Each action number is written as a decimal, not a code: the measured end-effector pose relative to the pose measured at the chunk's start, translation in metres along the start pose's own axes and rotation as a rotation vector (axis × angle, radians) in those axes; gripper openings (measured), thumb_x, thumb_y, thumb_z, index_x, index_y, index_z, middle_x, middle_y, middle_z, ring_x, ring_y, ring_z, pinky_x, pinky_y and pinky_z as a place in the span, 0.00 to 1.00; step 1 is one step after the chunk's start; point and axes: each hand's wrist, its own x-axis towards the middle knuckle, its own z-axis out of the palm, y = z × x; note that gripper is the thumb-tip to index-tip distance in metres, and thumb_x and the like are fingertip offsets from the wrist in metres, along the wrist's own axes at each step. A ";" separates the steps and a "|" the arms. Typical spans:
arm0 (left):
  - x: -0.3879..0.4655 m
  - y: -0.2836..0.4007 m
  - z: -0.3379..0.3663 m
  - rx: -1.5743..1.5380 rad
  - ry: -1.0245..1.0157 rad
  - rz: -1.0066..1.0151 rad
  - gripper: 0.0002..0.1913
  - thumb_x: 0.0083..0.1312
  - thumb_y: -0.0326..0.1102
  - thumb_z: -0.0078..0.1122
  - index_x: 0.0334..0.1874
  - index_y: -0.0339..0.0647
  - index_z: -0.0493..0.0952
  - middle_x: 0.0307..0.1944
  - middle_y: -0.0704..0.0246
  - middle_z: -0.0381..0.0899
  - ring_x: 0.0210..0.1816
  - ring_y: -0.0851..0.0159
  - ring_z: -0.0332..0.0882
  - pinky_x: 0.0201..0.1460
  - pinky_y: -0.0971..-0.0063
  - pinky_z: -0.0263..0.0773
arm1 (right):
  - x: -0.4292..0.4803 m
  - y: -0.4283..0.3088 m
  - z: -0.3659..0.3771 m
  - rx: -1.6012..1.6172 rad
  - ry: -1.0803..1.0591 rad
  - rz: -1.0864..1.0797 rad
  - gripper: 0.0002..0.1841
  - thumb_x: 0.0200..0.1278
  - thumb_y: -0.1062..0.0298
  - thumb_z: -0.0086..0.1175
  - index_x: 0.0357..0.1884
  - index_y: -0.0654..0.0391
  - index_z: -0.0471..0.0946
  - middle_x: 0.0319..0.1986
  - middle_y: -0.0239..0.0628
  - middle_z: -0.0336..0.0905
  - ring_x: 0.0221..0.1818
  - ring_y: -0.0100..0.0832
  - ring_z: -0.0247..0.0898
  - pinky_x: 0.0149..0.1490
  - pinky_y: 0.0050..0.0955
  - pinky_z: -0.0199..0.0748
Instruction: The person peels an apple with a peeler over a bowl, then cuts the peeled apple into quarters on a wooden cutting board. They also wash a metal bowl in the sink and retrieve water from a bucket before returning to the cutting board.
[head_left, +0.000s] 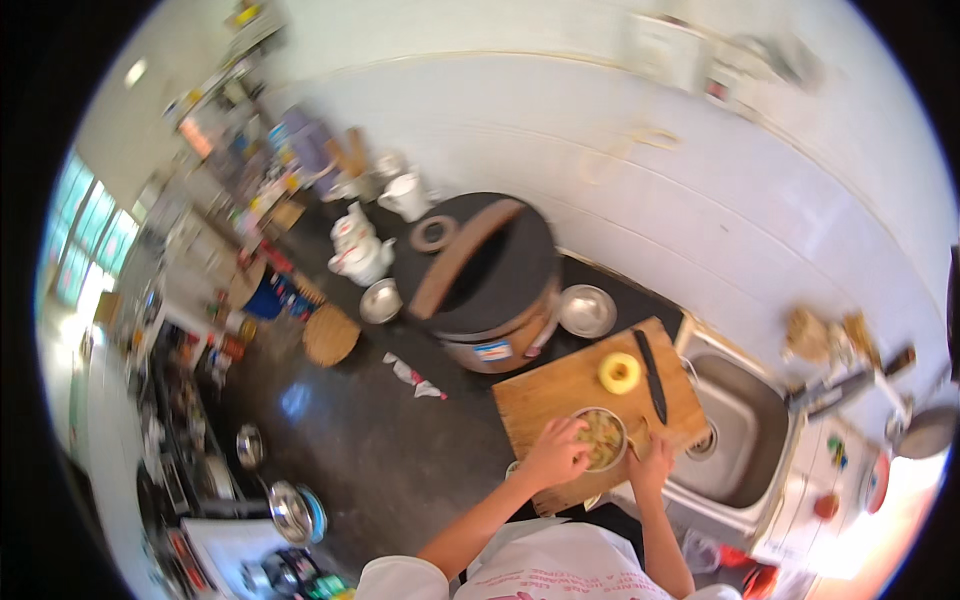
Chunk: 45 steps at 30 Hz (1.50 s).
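A round bowl (621, 433) of chopped pale-yellow and green pieces stands on the wooden cutting board (536, 401). My left hand (559, 452) reaches over its left rim, fingertips at the pieces; whether they pinch any is hard to see. Just right of the bowl, my right hand (651, 459) is low over the board, its fingers near a thin brownish thing too blurred to name. Beyond the bowl lies a peeled yellow fruit (619, 384) with a hollow in its top. A knife with a dark blade (651, 379) rests along the board's right side.
Behind the board stands a large lidded cooker (487, 262), with a metal bowl (588, 310) beside it. A steel sink (735, 427) adjoins the board on the right. Leftward on the dark counter (390, 465) are a white teapot (361, 255), a small bowl (381, 301) and a crumpled wrapper (415, 376).
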 end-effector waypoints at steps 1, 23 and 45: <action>-0.002 0.000 -0.004 -0.068 0.040 -0.042 0.06 0.49 0.34 0.59 0.27 0.41 0.78 0.46 0.67 0.70 0.48 0.59 0.68 0.54 0.65 0.59 | 0.001 0.005 0.004 -0.025 0.027 -0.010 0.29 0.38 0.63 0.65 0.48 0.57 0.71 0.43 0.43 0.69 0.50 0.44 0.63 0.53 0.41 0.60; -0.155 -0.336 0.113 0.248 0.024 -0.912 0.09 0.53 0.35 0.51 0.35 0.45 0.78 0.34 0.69 0.79 0.48 0.65 0.68 0.48 0.69 0.63 | 0.018 0.065 -0.021 -0.206 -0.364 -0.185 0.24 0.55 0.63 0.50 0.52 0.67 0.65 0.49 0.53 0.66 0.51 0.45 0.63 0.55 0.41 0.62; -0.135 -0.424 0.144 0.446 -0.409 -0.348 0.19 0.55 0.37 0.46 0.50 0.46 0.75 0.53 0.71 0.72 0.58 0.65 0.65 0.66 0.62 0.46 | -0.003 0.042 -0.010 -0.081 -0.189 0.079 0.22 0.64 0.68 0.41 0.58 0.65 0.60 0.53 0.48 0.62 0.55 0.41 0.59 0.58 0.35 0.60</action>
